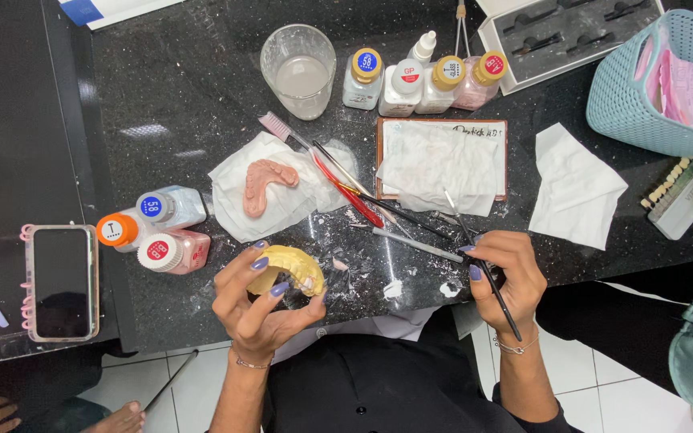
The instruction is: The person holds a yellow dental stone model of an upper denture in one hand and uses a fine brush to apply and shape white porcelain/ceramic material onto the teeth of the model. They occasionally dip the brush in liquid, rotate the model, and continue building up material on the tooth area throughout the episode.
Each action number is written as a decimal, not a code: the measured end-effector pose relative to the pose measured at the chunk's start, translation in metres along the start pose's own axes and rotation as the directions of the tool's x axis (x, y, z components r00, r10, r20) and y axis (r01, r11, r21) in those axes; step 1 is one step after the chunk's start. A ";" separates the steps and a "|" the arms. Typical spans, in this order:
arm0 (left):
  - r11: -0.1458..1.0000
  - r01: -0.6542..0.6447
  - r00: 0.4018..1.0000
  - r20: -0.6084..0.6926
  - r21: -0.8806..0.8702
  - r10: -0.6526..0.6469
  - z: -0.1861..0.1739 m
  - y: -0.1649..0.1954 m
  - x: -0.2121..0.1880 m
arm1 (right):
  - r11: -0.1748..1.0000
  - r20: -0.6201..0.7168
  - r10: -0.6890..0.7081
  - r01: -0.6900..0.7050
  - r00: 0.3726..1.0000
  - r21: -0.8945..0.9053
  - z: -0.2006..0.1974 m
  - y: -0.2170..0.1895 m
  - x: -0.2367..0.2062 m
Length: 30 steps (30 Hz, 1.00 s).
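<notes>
Low in the frame's centre, the left hand [258, 301] cradles a yellow plaster dental cast [288, 269] in curled fingers, teeth-side tilted toward the right hand [507, 277] pinching a thin black brush [487, 277] pen-style.

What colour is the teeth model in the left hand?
Yellow. The teeth model sits in the left hand, clearest in the head view.
</notes>
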<state>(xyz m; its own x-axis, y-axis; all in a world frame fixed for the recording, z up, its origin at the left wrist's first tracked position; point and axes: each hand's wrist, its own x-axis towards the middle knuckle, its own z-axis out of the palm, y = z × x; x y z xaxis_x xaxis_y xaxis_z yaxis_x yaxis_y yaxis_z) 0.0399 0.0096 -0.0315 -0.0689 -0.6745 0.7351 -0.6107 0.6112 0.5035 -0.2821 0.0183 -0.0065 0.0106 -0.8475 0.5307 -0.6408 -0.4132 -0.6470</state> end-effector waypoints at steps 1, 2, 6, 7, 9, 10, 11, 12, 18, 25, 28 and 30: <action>1.000 -0.003 1.000 0.010 -0.005 0.003 0.000 0.000 0.001 | 1.000 0.010 -0.006 0.006 1.000 -0.012 0.001 0.000 0.000; 1.000 -0.007 1.000 0.021 -0.011 0.007 -0.001 0.001 0.001 | 1.000 0.019 -0.011 0.012 1.000 -0.024 0.001 0.000 0.000; 1.000 -0.004 1.000 0.018 -0.023 0.005 0.000 0.001 0.004 | 0.998 0.032 -0.039 0.041 0.999 -0.044 0.001 0.001 0.001; 1.000 0.004 1.000 0.015 -0.031 -0.004 0.001 0.001 0.004 | 0.998 0.038 -0.034 0.036 0.999 -0.045 0.001 0.000 0.001; 0.999 0.018 1.000 0.005 -0.046 -0.018 0.001 0.001 0.004 | 0.999 0.049 -0.028 0.030 0.998 -0.045 0.001 0.000 0.002; 0.999 0.015 1.000 0.005 -0.044 -0.015 0.001 0.001 0.004 | 0.998 0.051 -0.030 0.033 0.998 -0.048 0.001 0.000 0.002; 0.999 0.012 1.000 0.004 -0.041 -0.012 0.001 0.001 0.004 | 0.998 0.055 -0.032 0.035 0.998 -0.051 0.001 0.000 0.002; 0.999 0.010 1.000 0.003 -0.039 -0.010 0.001 0.001 0.004 | 0.998 0.058 -0.033 0.037 0.998 -0.054 0.001 0.000 0.002; 0.999 0.030 0.999 0.015 -0.045 -0.030 0.000 0.001 0.001 | 0.998 0.085 -0.010 0.015 0.996 -0.063 0.002 0.001 0.000; 0.998 0.027 1.000 0.000 -0.055 -0.027 0.001 0.000 0.000 | 0.995 0.070 -0.015 0.021 0.997 -0.094 0.003 0.002 -0.002; 0.997 0.028 1.000 -0.008 -0.067 -0.028 0.001 0.000 0.000 | 0.996 0.047 -0.010 0.014 0.999 -0.090 0.004 -0.001 -0.002; 0.997 0.030 1.000 -0.004 -0.065 -0.030 0.000 0.001 0.001 | 0.996 0.064 -0.002 0.008 0.998 -0.094 0.004 -0.002 -0.001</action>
<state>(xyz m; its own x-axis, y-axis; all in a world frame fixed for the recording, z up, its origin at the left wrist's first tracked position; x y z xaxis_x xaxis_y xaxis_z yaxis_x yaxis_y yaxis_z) 0.0391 0.0096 -0.0308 -0.0472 -0.6907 0.7216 -0.5598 0.6166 0.5536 -0.2779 0.0189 -0.0080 0.0610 -0.8663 0.4957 -0.7100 -0.3868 -0.5885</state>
